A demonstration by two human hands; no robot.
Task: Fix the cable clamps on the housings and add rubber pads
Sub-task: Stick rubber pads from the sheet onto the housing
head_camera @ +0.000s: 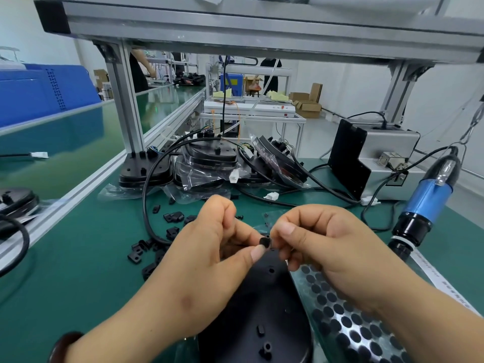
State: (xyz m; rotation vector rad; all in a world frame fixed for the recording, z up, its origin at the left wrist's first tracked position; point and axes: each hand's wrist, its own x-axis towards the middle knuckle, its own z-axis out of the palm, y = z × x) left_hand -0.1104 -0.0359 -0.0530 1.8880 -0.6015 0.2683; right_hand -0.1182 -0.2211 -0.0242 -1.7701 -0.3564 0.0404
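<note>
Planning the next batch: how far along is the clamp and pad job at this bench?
Done: nothing I can confirm. In hand: left hand and right hand pinch one clamp above the housing in front. To do: fastening it, likely with the hanging screwdriver, pads from the pad sheet, then the loose clamps and bagged housings behind.

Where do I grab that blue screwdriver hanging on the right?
Probably best round the blue middle of the screwdriver, reaching from its left. It hangs tilted, tip down, and the middle is smooth and round, easy to wrap a hand around.
</note>
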